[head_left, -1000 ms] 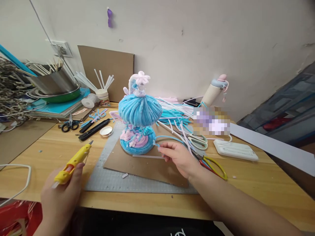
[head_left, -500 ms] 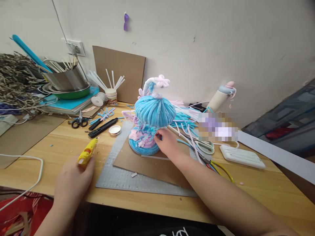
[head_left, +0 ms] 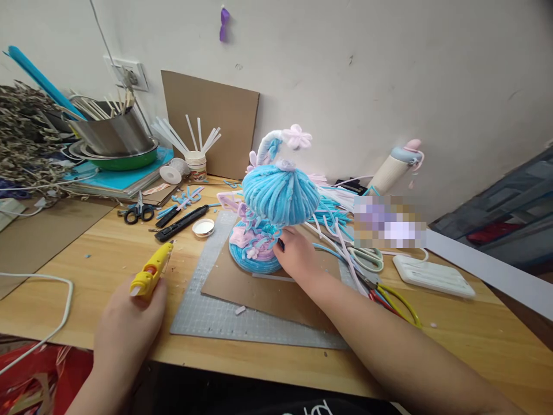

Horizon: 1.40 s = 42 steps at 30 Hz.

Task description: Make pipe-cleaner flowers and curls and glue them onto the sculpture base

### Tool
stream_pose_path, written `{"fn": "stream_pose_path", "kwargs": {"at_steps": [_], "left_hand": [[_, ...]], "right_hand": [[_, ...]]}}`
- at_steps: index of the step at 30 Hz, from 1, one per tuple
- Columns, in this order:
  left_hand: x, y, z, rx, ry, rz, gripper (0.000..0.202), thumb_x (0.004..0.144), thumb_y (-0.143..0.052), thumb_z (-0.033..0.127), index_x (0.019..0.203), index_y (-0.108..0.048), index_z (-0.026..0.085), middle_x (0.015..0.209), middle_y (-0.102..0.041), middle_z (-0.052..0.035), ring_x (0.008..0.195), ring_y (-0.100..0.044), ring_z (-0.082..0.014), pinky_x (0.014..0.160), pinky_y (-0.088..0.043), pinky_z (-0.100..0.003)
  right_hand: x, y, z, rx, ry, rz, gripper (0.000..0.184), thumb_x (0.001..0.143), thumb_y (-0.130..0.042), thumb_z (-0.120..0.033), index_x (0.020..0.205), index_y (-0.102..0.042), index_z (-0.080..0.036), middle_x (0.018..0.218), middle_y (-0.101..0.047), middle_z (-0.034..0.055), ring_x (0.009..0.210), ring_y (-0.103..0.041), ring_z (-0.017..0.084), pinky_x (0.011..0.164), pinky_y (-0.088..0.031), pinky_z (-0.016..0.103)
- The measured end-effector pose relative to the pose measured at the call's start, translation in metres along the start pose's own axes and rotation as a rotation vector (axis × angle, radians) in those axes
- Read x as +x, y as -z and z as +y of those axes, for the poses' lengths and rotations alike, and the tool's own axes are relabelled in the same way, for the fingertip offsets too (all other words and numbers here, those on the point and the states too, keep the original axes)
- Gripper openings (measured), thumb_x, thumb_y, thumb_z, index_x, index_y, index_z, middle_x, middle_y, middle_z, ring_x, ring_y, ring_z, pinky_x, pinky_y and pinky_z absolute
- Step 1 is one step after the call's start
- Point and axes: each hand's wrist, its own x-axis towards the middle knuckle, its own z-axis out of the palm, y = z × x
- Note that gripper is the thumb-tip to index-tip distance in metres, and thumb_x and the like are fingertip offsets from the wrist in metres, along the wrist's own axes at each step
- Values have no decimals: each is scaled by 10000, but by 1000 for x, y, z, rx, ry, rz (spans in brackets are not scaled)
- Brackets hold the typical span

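My left hand (head_left: 129, 320), at the table's front left, is wrapped round a yellow hot glue gun (head_left: 152, 270) whose nozzle points away from me. In the middle stands a lamp-shaped craft (head_left: 280, 195) made of fuzzy pipe cleaners, with a pleated blue shade, a curved white stem with a pink flower, and a round blue and pink base. My right hand (head_left: 298, 253) is closed at the right side of its lower part, below the shade. Its fingertips are partly hidden there, beside a small dark spot. Brown cardboard (head_left: 268, 297) lies under the craft.
A grey cutting mat (head_left: 190, 314) lies beneath the cardboard. Left of it are a black utility knife (head_left: 181, 223), black scissors (head_left: 139, 212) and a round white lid (head_left: 203, 228). Rightward lie blue pipe cleaners (head_left: 330, 212), yellow-handled pliers (head_left: 400, 302) and a white power strip (head_left: 434, 276).
The view has shifted slightly, and the craft appears a little farther right. The glue gun's rear end has dipped a little toward me. Both hands keep their places.
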Motion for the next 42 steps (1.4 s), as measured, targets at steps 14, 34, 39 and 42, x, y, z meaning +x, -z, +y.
{"fn": "stream_pose_path", "kwargs": {"at_steps": [14,34,39,42], "left_hand": [[-2,2,4,25,36,8,283,825,-398,503,780,-481,236,757,-591,-51,785,-610,-276,585,-408,-297],[-1,4,5,132,53,-29,382,833,-334,561,758,-493,222,766,-600,-86,784,-606,-307,563,-397,-310],[-1,4,5,133,73,-50,405,831,-325,579,753,-491,218,760,-595,-88,778,-603,-309,560,-396,-309],[0,3,5,128,60,-41,395,833,-328,571,762,-494,220,748,-590,-83,760,-601,-303,555,-394,-308]], "right_hand": [[3,12,-7,-83,3,-91,139,827,-485,-177,785,-617,-179,824,-631,76,767,-572,213,639,-349,295],[33,17,30,289,230,-197,144,790,-648,-214,907,-731,-225,975,-675,35,945,-600,193,803,-416,273],[32,16,30,283,234,-186,161,793,-641,-212,931,-723,-217,1015,-672,44,988,-584,200,834,-403,275],[33,14,32,271,218,-179,192,791,-636,-203,969,-710,-207,1031,-672,51,1001,-582,210,836,-405,287]]}}
